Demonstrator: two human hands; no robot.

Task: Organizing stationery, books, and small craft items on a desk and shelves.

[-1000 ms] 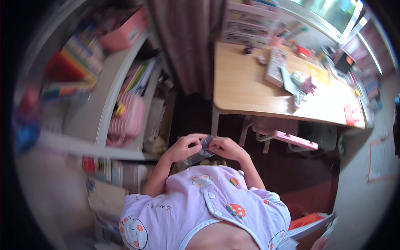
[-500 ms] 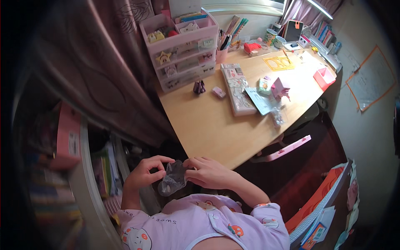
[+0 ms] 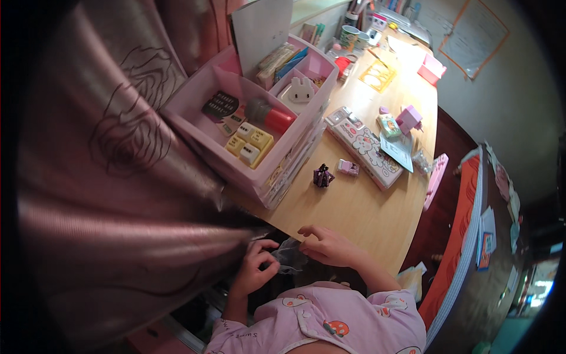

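Note:
A crumpled clear plastic bag [image 3: 290, 258] hangs between my hands in front of my chest, beside the desk's near corner. My left hand [image 3: 257, 268] has its fingers curled at the bag's left edge. On the other side, my right hand [image 3: 331, 246] pinches the bag's upper right part between thumb and fingers. Past my hands on the desk [image 3: 371, 224] lie a small dark purple folded ornament [image 3: 322, 176] and a small pink-and-white eraser-like block [image 3: 348, 167]. The inside of the bag is too blurred to make out.
A pink drawer organizer [image 3: 253, 183] stands at the desk's left, holding yellow key-shaped pieces [image 3: 250, 144] and a red cylinder [image 3: 274, 118] on top. A cartoon-printed case [image 3: 368, 147] lies farther right. Pink curtains [image 3: 130, 194] hang at left; an orange-red cloth [image 3: 454, 236] is at right.
The view has swung left and closer to the organizer, so the desk appears turned. My hands still keep the bag between them, now nearer the desk corner.

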